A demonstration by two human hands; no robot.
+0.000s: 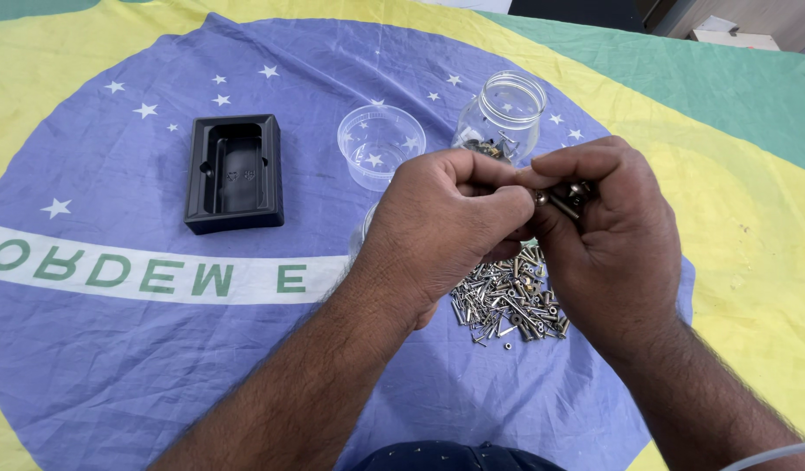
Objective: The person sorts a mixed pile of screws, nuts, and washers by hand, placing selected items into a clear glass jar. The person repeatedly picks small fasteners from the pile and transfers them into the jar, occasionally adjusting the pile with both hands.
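Left hand (446, 222) and right hand (607, 231), frame centre, fingers closed on a small, rigid, slippery bolt (559, 202); pinch its shank.

A black rectangular plastic tray (235, 173) lies on the blue field of a flag-patterned cloth (114, 349), left of centre. An empty clear round plastic cup (380, 145) stands just to the tray's right. A clear glass jar (501, 117) stands beside the cup, holding some small metal parts.
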